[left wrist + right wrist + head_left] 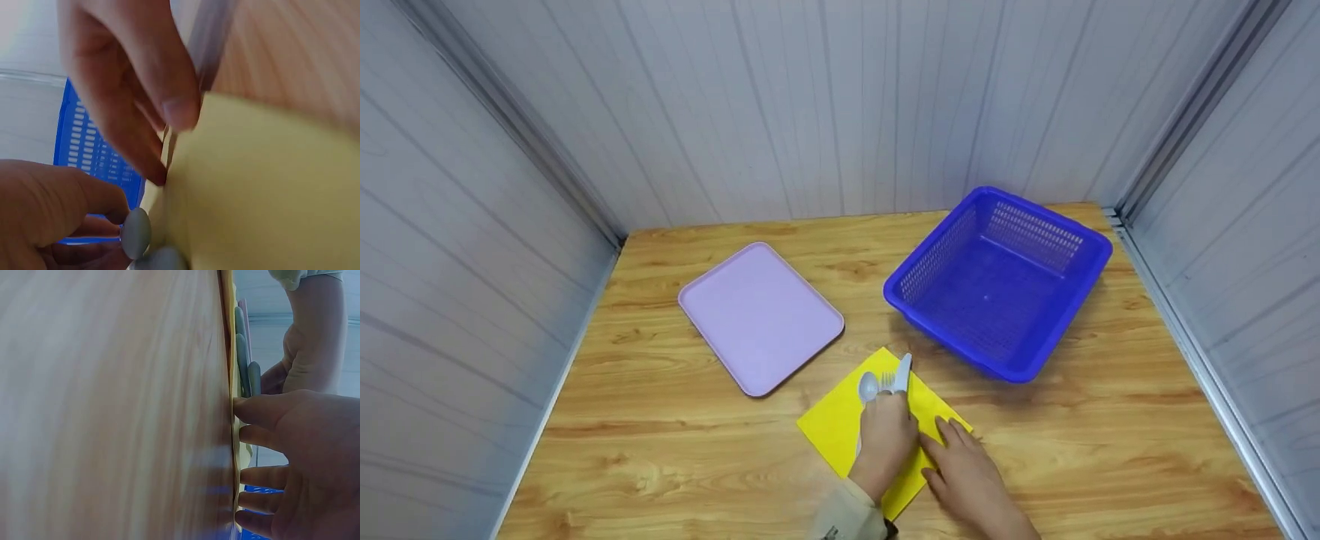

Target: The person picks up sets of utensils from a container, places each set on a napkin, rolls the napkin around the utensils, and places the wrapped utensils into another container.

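Observation:
A yellow napkin (829, 424) lies on the wooden table, turned cornerwise. On it a spoon (868, 386), a fork (887, 380) and a knife (904, 371), all light grey, lie side by side. My left hand (885, 435) grips them around the middle; their handle ends (135, 233) show beside it in the left wrist view. My right hand (966, 476) rests at the napkin's lower right edge, its fingertips (244, 517) touching it, spread and fairly straight. The palm hides part of the cutlery.
A pink tray (761, 319) lies flat to the left of the napkin. Behind and to the right stands a blue plastic basket (997, 300) with slotted sides. Pale panel walls (810, 112) enclose the table at the back and both sides.

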The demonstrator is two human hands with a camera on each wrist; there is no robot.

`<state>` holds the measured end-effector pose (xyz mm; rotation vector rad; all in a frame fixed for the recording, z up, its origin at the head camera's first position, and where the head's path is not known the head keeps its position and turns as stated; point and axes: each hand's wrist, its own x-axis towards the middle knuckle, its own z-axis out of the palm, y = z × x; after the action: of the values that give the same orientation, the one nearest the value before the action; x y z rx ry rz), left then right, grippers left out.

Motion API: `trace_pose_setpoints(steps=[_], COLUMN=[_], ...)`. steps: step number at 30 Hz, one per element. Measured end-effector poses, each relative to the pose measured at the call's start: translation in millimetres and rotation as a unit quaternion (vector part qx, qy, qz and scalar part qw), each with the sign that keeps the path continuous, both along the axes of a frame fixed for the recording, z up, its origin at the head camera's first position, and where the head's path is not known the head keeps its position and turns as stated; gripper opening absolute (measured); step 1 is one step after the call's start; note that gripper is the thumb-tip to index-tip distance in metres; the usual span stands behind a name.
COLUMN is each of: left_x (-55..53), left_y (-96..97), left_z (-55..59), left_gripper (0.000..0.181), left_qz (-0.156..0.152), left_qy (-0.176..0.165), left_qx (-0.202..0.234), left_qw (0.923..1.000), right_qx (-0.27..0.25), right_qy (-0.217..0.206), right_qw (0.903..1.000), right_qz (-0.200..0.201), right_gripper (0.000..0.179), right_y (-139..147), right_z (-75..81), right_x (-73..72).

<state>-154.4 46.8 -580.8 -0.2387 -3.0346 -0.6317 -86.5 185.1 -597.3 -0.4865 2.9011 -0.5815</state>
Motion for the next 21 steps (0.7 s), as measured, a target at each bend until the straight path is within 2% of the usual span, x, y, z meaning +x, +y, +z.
trace_pose_setpoints(steps=[7, 13, 21], left_x=[11.3, 16.9, 26.2], left_y=[9.6, 12.1, 12.4], left_z=[-5.5, -4.5, -5.6], left_gripper=[0.019, 0.022, 0.017], left_qz=[-0.005, -0.009, -0.014], left_qy=[0.033, 0.025, 0.025], left_qx=[-0.056, -0.091, -0.106], left_qw=[0.9979, 0.9955, 0.9940], right_qx=[0.000, 0.004, 0.007], right_qy=[0.013, 0.009, 0.023], right_qw=[0.9999, 0.9999, 0.9997], right_qz=[0.000, 0.003, 0.005], right_gripper=[0.045, 0.044, 0.045], right_y=[-1, -1, -1], right_z=[2.1, 2.8, 1.2], right_x=[1.8, 1.2, 1.9])
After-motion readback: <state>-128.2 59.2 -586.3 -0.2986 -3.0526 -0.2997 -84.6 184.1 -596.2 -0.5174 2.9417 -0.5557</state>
